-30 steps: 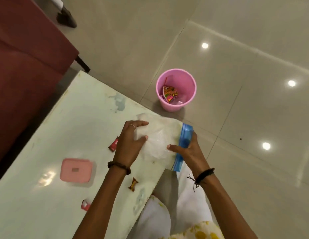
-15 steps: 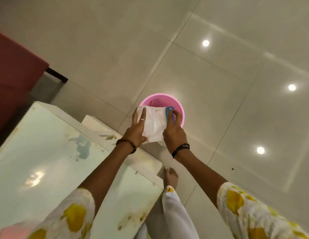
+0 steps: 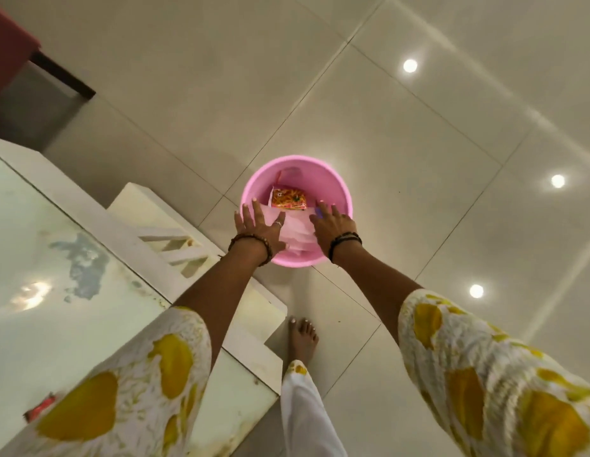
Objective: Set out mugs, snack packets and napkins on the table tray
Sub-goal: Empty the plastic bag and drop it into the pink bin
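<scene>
A pink bucket [image 3: 333,183] stands on the tiled floor past the table's corner. Inside it lie an orange snack packet [image 3: 288,199] and a clear zip bag [image 3: 296,232] with a blue strip. The bag sits in the bucket's near side, between my two hands. My left hand [image 3: 257,225] hovers over the bucket's left rim with its fingers spread, and its thumb is beside the bag. Over the right rim my right hand [image 3: 329,225] is also spread flat, its fingertips by the bag's blue strip. Neither hand visibly grips anything.
The pale glass-topped table [image 3: 56,258] fills the lower left, with a small red wrapper [image 3: 39,407] near its front. My bare foot [image 3: 303,338] stands by the table corner. A dark red sofa [image 3: 6,44] is at the upper left. Glossy floor tiles surround the bucket.
Both hands carried the zip bag from the table edge out over the bucket and lowered it inside. The fingers have opened from the bag. The view swung off the table toward the floor.
</scene>
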The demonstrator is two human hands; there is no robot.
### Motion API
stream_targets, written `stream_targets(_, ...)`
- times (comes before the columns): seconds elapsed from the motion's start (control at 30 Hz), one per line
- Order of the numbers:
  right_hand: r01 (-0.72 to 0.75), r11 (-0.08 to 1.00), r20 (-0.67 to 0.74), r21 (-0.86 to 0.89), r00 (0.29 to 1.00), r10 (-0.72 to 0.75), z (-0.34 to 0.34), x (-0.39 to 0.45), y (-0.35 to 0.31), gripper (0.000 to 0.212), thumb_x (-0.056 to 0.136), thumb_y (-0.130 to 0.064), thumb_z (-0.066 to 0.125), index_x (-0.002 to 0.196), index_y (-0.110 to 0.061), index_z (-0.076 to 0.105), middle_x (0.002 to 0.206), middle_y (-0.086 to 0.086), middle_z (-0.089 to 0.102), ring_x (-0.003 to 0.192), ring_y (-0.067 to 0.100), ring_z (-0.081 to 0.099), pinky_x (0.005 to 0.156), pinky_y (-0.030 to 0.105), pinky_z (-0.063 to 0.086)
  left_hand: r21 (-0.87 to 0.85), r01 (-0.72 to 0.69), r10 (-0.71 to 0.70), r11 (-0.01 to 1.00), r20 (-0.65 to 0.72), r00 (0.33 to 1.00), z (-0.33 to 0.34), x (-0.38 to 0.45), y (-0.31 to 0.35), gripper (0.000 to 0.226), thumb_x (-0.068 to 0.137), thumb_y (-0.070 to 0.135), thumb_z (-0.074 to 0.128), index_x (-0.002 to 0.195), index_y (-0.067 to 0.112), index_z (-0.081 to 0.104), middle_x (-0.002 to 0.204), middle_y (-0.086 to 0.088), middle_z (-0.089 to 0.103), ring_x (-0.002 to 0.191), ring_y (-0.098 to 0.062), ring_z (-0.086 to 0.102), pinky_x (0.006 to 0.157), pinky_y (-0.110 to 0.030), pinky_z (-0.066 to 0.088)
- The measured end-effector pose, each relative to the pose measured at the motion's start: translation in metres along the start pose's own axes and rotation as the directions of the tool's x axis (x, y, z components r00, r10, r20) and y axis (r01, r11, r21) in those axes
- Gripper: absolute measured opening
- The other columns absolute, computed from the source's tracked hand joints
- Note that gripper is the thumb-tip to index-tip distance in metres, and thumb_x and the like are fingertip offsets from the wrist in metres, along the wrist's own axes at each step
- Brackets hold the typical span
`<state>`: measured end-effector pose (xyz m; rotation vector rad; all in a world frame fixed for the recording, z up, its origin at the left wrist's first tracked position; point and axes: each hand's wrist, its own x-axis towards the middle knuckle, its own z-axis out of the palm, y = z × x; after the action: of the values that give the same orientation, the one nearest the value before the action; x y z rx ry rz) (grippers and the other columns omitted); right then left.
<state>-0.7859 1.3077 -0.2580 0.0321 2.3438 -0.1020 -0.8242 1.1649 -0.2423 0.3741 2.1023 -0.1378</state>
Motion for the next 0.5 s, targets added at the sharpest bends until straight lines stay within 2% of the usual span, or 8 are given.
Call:
stream_targets(0.1, 0.006, 0.997, -0.147, 0.082, 0.989, 0.006, -0.007, -0.020, -0.017, 0.040, 0.091, -0.003, 0.038, 0.130, -0.009, 0.043, 0.149, 0.015, 0.031, 0.132, 0.033, 0.037, 0.100, 0.047, 0.042, -0.129, -0.032, 0.029, 0.991, -0.028, 0.999, -0.004, -0.022, 0.003, 0.063, 0.095, 0.035, 0.038, 0.146, 0.027, 0.002, 0.157, -0.017, 0.002, 0.143, -0.038, 0.000, 0.115, -0.053, 0.001)
stream_targets(0.17, 0.034, 0.980, -0.239, 0.196, 0.971, 0.014, -0.015, -0.041, -0.033, 0.037, 0.090, -0.004, 0.038, 0.125, -0.008, 0.046, 0.135, 0.014, 0.048, 0.119, 0.032, 0.049, 0.093, 0.043, 0.045, -0.255, -0.097, 0.072, 0.962, -0.107, 0.992, -0.007, -0.048, 0.007, 0.056, 0.095, 0.021, 0.037, 0.146, 0.021, 0.014, 0.151, -0.014, 0.030, 0.139, -0.033, 0.024, 0.113, -0.047, 0.017)
stream_targets(0.23, 0.065, 0.953, -0.302, 0.295, 0.953, 0.029, -0.024, -0.066, -0.049, 0.032, 0.090, -0.008, 0.041, 0.121, -0.010, 0.049, 0.121, 0.013, 0.058, 0.107, 0.031, 0.057, 0.083, 0.040, 0.048, -0.423, -0.130, 0.058, 0.897, -0.179, 0.982, -0.007, -0.077, 0.008, 0.051, 0.094, 0.016, 0.037, 0.143, 0.018, 0.025, 0.140, -0.015, 0.047, 0.128, -0.032, 0.042, 0.106, -0.042, 0.032)
stream_targets(0.33, 0.123, 0.916, -0.397, 0.383, 0.917, 0.043, -0.041, -0.109, -0.081, 0.025, 0.090, -0.011, 0.045, 0.112, -0.012, 0.055, 0.107, 0.010, 0.066, 0.092, 0.030, 0.063, 0.069, 0.036, 0.049, -0.706, -0.113, -0.088, 0.699, -0.242, 0.966, -0.005, -0.131, -0.002, 0.042, 0.094, 0.015, 0.039, 0.136, 0.016, 0.039, 0.129, -0.015, 0.058, 0.116, -0.032, 0.054, 0.096, -0.039, 0.045)
stream_targets(0.4, 0.173, 0.892, -0.449, 0.417, 0.893, 0.036, -0.051, -0.137, -0.104, 0.022, 0.092, -0.013, 0.044, 0.108, -0.013, 0.058, 0.101, 0.009, 0.069, 0.087, 0.029, 0.065, 0.065, 0.035, 0.049, -0.797, -0.144, -0.208, 0.586, -0.320, 0.924, 0.001, -0.169, -0.013, 0.033, 0.094, 0.017, 0.043, 0.125, 0.015, 0.050, 0.122, -0.013, 0.062, 0.112, -0.030, 0.057, 0.090, -0.037, 0.047)
stream_targets(0.5, 0.325, 0.862, -0.548, 0.389, 0.834, -0.067, -0.059, -0.184, -0.150, 0.018, 0.093, -0.017, 0.044, 0.101, -0.011, 0.059, 0.090, 0.010, 0.070, 0.079, 0.029, 0.064, 0.061, 0.035, 0.049, -0.867, -0.250, -0.370, 0.430, -0.422, 0.827, 0.025, -0.234, -0.043, 0.021, 0.092, 0.019, 0.048, 0.110, 0.013, 0.058, 0.112, -0.009, 0.067, 0.106, -0.026, 0.060, 0.085, -0.035, 0.050)
